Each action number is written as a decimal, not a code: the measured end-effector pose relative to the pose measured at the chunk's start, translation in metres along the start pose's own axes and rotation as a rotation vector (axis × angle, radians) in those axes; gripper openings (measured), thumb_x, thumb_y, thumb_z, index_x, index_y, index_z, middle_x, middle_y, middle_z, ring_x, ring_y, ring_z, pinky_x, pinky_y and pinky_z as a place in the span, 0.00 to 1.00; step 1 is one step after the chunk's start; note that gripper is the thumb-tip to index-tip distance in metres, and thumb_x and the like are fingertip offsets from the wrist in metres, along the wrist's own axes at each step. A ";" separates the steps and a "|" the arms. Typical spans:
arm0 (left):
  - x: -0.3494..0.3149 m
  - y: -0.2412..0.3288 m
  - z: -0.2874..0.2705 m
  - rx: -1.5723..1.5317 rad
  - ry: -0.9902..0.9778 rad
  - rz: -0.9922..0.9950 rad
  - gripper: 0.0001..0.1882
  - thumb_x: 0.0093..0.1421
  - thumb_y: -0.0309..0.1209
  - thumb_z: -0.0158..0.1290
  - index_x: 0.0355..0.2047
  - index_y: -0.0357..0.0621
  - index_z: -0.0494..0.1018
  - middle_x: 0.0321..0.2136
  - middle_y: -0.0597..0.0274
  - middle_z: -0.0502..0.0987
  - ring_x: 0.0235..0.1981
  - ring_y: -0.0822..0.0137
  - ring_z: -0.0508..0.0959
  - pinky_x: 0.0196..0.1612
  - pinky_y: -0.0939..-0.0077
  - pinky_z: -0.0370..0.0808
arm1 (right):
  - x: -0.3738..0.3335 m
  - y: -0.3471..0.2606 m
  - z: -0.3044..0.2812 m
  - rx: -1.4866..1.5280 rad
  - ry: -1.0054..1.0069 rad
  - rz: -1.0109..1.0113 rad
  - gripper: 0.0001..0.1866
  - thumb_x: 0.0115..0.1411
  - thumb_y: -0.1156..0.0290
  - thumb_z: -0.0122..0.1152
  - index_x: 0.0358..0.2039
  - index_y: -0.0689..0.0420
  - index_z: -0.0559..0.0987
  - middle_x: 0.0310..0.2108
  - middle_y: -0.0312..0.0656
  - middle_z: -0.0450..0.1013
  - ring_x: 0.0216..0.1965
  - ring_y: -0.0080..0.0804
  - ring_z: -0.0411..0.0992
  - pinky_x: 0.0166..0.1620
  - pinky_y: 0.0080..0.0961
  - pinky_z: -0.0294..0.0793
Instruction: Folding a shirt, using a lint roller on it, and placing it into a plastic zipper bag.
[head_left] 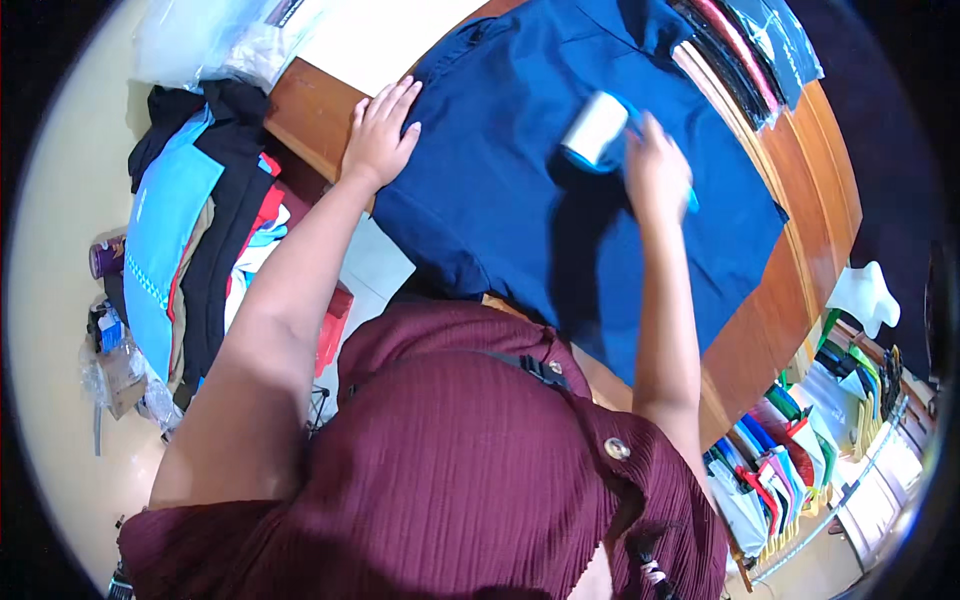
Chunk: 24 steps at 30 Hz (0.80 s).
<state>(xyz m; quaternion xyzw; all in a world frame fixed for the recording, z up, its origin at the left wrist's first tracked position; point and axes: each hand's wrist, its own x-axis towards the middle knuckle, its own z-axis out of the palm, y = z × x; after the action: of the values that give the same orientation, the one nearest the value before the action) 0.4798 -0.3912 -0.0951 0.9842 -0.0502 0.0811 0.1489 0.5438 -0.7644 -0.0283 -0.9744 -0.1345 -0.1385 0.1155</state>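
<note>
Left hand (380, 135) flat, fingers spread fully, palm pressed on the edge of the navy garment (560, 190), partly over the wooden table (310, 115) rim. Gripped nothing. Right hand (655, 165) closed around the blue handle of a lint roller (597, 130); white roll tilted, resting on the navy cloth near its middle, just left of the knuckles. Handle mostly hidden by the fingers, blue tip poking out on the right side. Garment spread flat across the tabletop, lower edge hanging over the near side toward the maroon ribbed top (450, 470). Stack of folded clothes in clear bags (745, 50) at the far right corner of the table, touching the garment's edge. Pile of clothes, turquoise and black, (190, 230) on the floor to the left, well apart from the table. Rack of colourful folded items (790, 460) lower right, beside the table. White plastic bag (215, 40) top left.
</note>
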 end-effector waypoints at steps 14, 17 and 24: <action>0.000 0.000 -0.005 -0.001 -0.033 0.007 0.31 0.65 0.37 0.46 0.68 0.51 0.56 0.68 0.59 0.59 0.69 0.57 0.57 0.69 0.50 0.48 | -0.063 0.254 -0.054 -0.059 -0.034 0.271 0.14 0.63 0.61 0.60 0.46 0.55 0.78 0.41 0.52 0.78 0.45 0.53 0.76 0.47 0.43 0.75; 0.006 0.007 0.000 -0.018 -0.044 0.023 0.31 0.64 0.37 0.47 0.68 0.52 0.56 0.68 0.61 0.58 0.69 0.58 0.56 0.68 0.48 0.48 | -0.167 0.350 -0.116 -0.316 -0.125 0.518 0.13 0.64 0.61 0.58 0.48 0.49 0.75 0.40 0.48 0.78 0.42 0.50 0.77 0.44 0.44 0.75; 0.005 0.006 -0.005 0.021 -0.075 0.002 0.32 0.64 0.37 0.45 0.69 0.49 0.56 0.68 0.57 0.58 0.69 0.56 0.56 0.68 0.49 0.48 | -0.073 0.249 -0.069 -0.293 0.001 0.280 0.15 0.61 0.62 0.59 0.47 0.50 0.80 0.39 0.58 0.77 0.42 0.58 0.76 0.43 0.48 0.76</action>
<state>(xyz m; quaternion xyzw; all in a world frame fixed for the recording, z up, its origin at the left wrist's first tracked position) 0.4835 -0.3962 -0.0878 0.9880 -0.0560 0.0450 0.1367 0.5328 -1.0327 -0.0331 -0.9898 0.0240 -0.1398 -0.0091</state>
